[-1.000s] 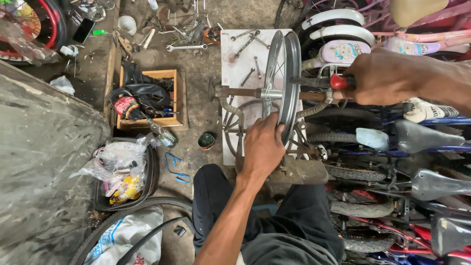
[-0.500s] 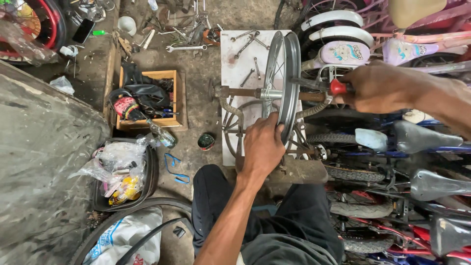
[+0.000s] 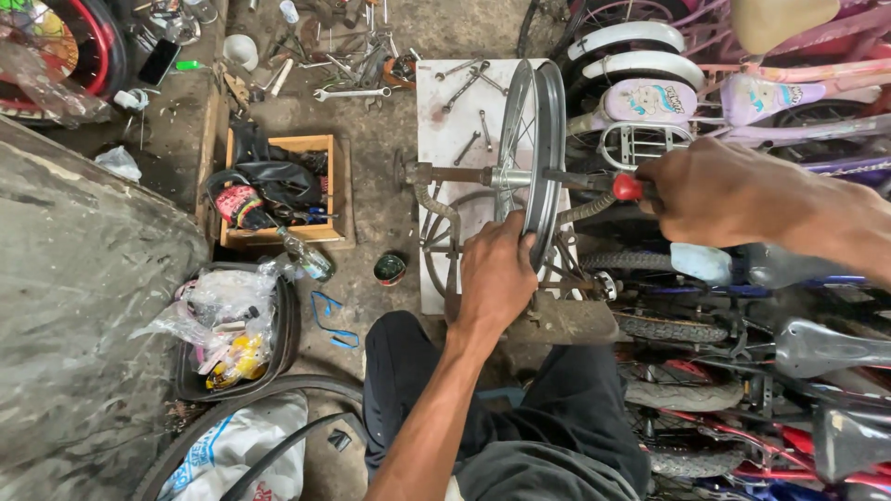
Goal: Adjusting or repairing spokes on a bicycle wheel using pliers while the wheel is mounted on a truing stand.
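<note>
wheel rim (image 3: 536, 158) upright at centre over board (image 3: 445, 111); wooden box (image 3: 278, 190) left of it; wrenches (image 3: 353, 93) behind; bicycles (image 3: 742, 278) right; tub (image 3: 278, 343) before box.

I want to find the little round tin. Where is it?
In the head view, the small round tin sits on the floor left of the wheel, just right of the wooden box.

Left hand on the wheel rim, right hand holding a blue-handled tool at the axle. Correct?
Not quite. The head view shows the tool's handle is red, not blue. The rest holds: left hand rests on the wheel rim, and the right hand holds the tool at the axle.
</note>
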